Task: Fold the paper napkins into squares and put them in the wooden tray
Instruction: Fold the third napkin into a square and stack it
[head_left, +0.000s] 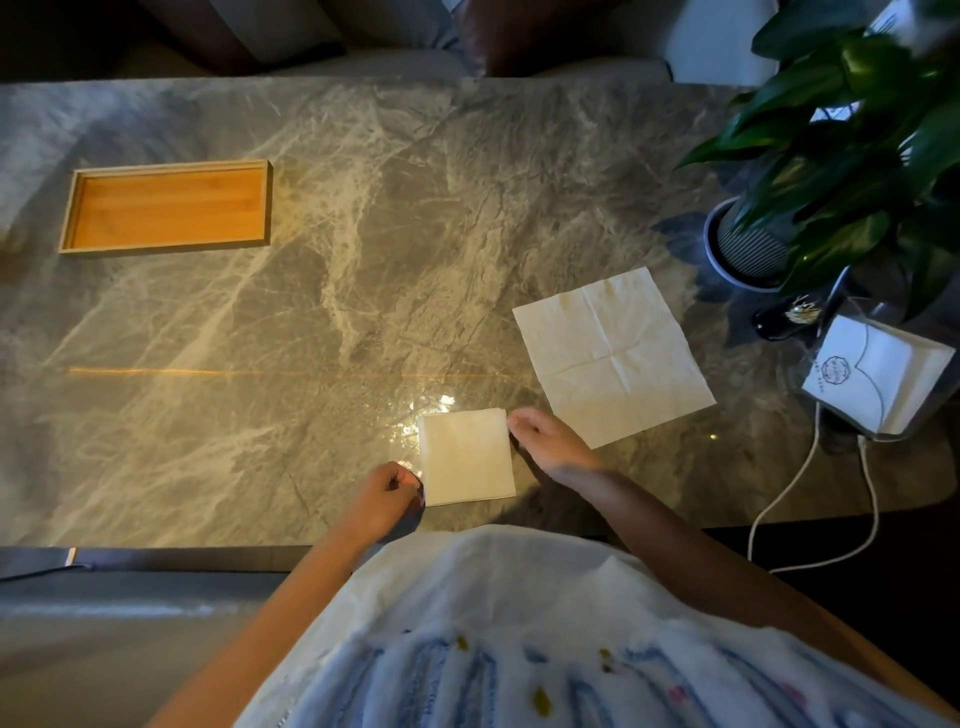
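a folded napkin (466, 456) is seen flat on the bench (322, 322), between both hands; the left hand (387, 496) and right hand (553, 439) are curled at its edges, grips narrow, nothing lifted.

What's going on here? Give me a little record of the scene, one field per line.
setting: grey marble table
folded napkin: small square, flat near the table's front edge
left hand: at the square's lower left corner
right hand: at its upper right corner
open napkin: unfolded, crease lines showing, right of the square
wooden tray: far left, nothing in it
napkin holder: right edge, more napkins inside
potted plant: far right
progress: no napkin in the tray yet
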